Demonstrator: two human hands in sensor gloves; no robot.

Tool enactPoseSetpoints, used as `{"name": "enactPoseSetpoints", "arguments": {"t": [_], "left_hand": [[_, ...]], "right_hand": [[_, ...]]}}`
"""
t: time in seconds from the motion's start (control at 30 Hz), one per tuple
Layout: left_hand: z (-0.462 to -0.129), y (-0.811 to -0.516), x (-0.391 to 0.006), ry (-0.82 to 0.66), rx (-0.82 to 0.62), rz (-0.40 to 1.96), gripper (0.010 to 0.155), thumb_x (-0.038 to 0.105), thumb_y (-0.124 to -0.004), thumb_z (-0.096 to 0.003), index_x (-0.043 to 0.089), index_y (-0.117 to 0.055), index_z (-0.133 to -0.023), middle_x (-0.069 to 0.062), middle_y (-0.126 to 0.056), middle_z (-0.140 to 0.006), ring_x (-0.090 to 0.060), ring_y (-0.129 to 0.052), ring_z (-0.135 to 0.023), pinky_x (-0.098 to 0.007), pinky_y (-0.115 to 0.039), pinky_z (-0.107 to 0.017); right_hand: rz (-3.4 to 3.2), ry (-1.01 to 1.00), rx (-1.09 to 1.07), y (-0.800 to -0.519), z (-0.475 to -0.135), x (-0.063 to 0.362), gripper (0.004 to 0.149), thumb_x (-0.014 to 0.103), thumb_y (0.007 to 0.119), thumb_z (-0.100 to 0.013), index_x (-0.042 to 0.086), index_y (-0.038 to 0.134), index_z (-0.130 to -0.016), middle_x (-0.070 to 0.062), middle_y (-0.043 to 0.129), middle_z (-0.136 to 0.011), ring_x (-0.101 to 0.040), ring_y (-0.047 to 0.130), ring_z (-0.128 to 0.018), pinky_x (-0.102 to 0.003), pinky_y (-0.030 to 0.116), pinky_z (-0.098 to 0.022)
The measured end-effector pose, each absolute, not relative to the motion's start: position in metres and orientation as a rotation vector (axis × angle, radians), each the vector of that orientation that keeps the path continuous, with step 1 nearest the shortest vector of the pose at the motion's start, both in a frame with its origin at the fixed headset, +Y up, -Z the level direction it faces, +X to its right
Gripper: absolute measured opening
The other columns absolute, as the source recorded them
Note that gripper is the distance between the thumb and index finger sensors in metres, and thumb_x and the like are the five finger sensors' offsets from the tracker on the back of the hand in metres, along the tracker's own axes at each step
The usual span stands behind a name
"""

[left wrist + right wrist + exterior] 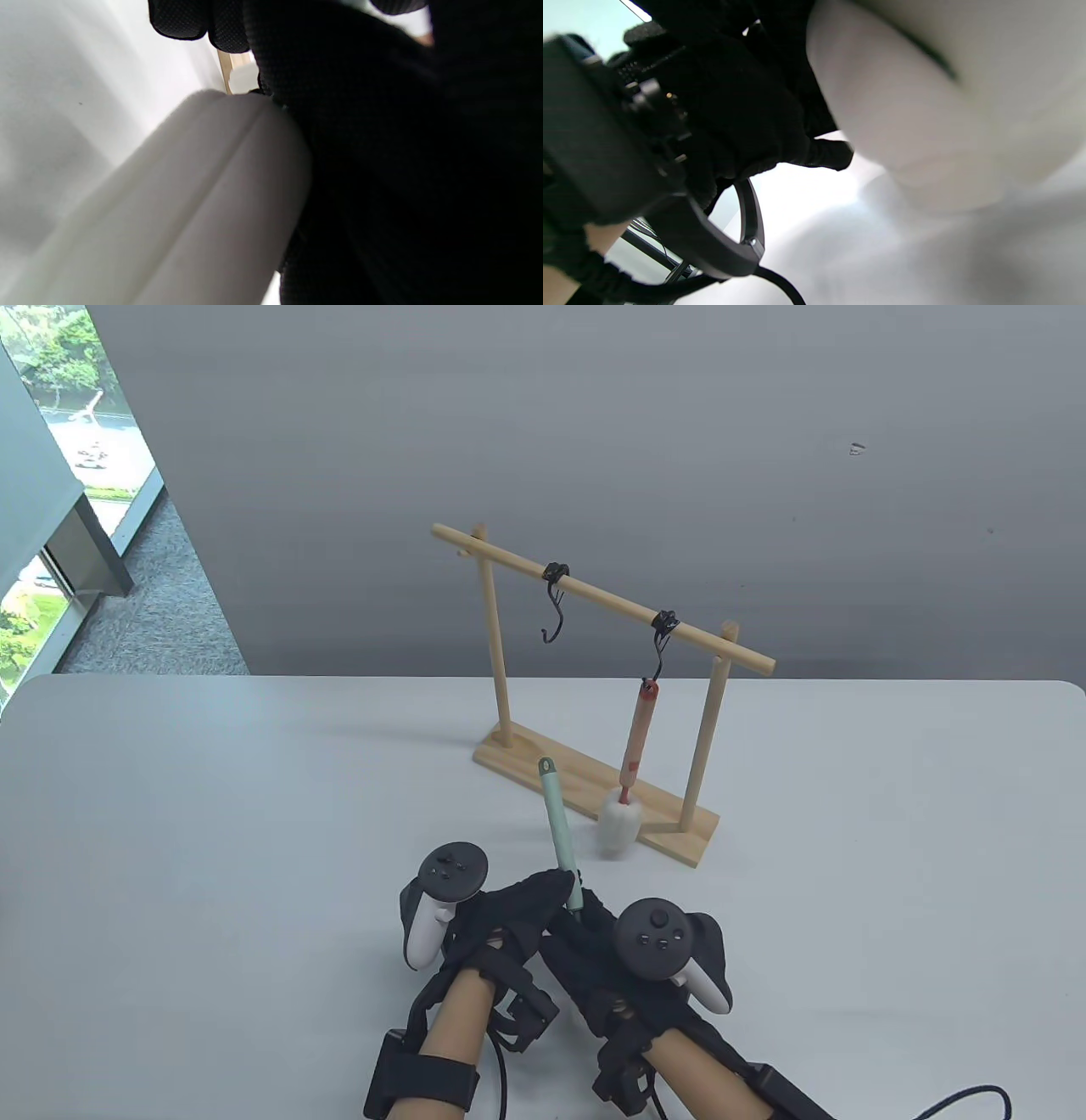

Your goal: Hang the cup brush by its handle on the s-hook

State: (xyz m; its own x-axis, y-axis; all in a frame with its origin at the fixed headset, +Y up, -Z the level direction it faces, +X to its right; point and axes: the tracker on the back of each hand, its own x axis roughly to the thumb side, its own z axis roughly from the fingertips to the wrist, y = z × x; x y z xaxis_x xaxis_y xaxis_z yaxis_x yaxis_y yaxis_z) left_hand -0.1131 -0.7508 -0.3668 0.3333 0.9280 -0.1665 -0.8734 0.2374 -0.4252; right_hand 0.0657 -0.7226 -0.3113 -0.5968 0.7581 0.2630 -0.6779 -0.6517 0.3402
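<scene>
A green-handled cup brush [556, 831] points up and away toward the wooden rack [594, 789], its end loop [547, 766] free in the air. Both gloved hands meet around its lower end. My left hand [550, 891] grips the handle from the left and my right hand [587, 918] holds it from the right. The brush head is hidden under the hands. Two black s-hooks hang from the rack's rail. The left s-hook [553, 612] is empty. The right s-hook [663, 645] carries a red-handled brush [636, 734]. The wrist views show only black glove and white tracker shell.
The red brush's white head [617, 824] hangs just above the rack's base, right of the green handle. The rack stands at the table's far middle. A grey wall is behind it and a window is at the far left.
</scene>
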Motion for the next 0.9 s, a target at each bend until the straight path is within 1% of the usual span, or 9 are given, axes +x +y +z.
{"name": "enactPoseSetpoints", "arguments": {"t": [0.17, 0.3, 0.4, 0.63, 0.73, 0.83, 0.87, 0.9], "left_hand": [[-0.368, -0.762, -0.126, -0.108, -0.516, 1.351, 0.059, 0.057, -0.061, -0.0491, 0.025, -0.068, -0.098, -0.011, -0.072, -0.106, -0.041, -0.074, -0.098, -0.071, -0.037, -0.068], [-0.368, -0.765, -0.13, -0.116, -0.526, 1.399, 0.058, 0.056, -0.062, -0.0492, 0.026, -0.068, -0.098, -0.01, -0.073, -0.104, -0.04, -0.075, -0.096, -0.07, -0.039, -0.069], [-0.367, -0.765, -0.129, -0.109, -0.506, 1.408, 0.057, 0.056, -0.064, -0.0483, 0.026, -0.07, -0.096, -0.009, -0.075, -0.103, -0.038, -0.078, -0.095, -0.069, -0.04, -0.069], [-0.362, -0.755, -0.124, -0.09, -0.41, 1.335, 0.054, 0.056, -0.065, -0.0471, 0.026, -0.072, -0.092, -0.007, -0.078, -0.1, -0.036, -0.08, -0.094, -0.07, -0.041, -0.069], [-0.359, -0.752, -0.125, -0.052, -0.347, 1.291, 0.054, 0.055, -0.065, -0.0467, 0.025, -0.072, -0.092, -0.007, -0.078, -0.1, -0.036, -0.08, -0.094, -0.07, -0.041, -0.07], [-0.358, -0.749, -0.129, -0.008, -0.256, 1.194, 0.054, 0.055, -0.065, -0.0462, 0.025, -0.073, -0.091, -0.007, -0.078, -0.099, -0.036, -0.08, -0.094, -0.07, -0.041, -0.07], [-0.358, -0.748, -0.131, 0.002, -0.237, 1.176, 0.054, 0.055, -0.066, -0.0459, 0.025, -0.073, -0.091, -0.007, -0.079, -0.099, -0.036, -0.081, -0.093, -0.07, -0.041, -0.07], [-0.358, -0.746, -0.133, 0.012, -0.21, 1.153, 0.054, 0.055, -0.066, -0.0456, 0.025, -0.074, -0.09, -0.007, -0.079, -0.099, -0.036, -0.081, -0.093, -0.07, -0.041, -0.07]], "right_hand": [[2.196, 0.258, 0.533, -0.726, -0.319, 0.058, 0.062, 0.045, 0.056, -0.057, 0.0, 0.067, -0.099, -0.036, 0.039, -0.103, -0.06, 0.048, -0.092, -0.069, 0.048, -0.057], [2.184, 0.26, 0.545, -0.727, -0.321, 0.056, 0.062, 0.045, 0.056, -0.057, 0.001, 0.069, -0.098, -0.036, 0.041, -0.102, -0.059, 0.05, -0.092, -0.069, 0.049, -0.057], [2.181, 0.256, 0.552, -0.727, -0.321, 0.055, 0.061, 0.045, 0.056, -0.057, 0.001, 0.07, -0.098, -0.036, 0.041, -0.102, -0.059, 0.051, -0.092, -0.069, 0.05, -0.057], [2.177, 0.227, 0.575, -0.725, -0.317, 0.058, 0.061, 0.045, 0.056, -0.057, 0.002, 0.071, -0.098, -0.037, 0.043, -0.102, -0.06, 0.052, -0.091, -0.069, 0.05, -0.057], [2.172, 0.198, 0.573, -0.724, -0.314, 0.061, 0.062, 0.045, 0.056, -0.057, 0.002, 0.068, -0.099, -0.036, 0.041, -0.104, -0.061, 0.048, -0.091, -0.07, 0.048, -0.057], [2.168, 0.153, 0.56, -0.721, -0.311, 0.068, 0.062, 0.045, 0.056, -0.057, 0.002, 0.068, -0.1, -0.036, 0.037, -0.105, -0.062, 0.042, -0.092, -0.071, 0.045, -0.058], [2.17, 0.14, 0.558, -0.721, -0.31, 0.07, 0.063, 0.045, 0.056, -0.057, 0.001, 0.063, -0.102, -0.036, 0.037, -0.105, -0.062, 0.043, -0.092, -0.071, 0.045, -0.058], [2.173, 0.115, 0.544, -0.719, -0.309, 0.076, 0.064, 0.045, 0.057, -0.057, 0.0, 0.062, -0.102, -0.036, 0.037, -0.104, -0.062, 0.043, -0.092, -0.071, 0.045, -0.057]]}}
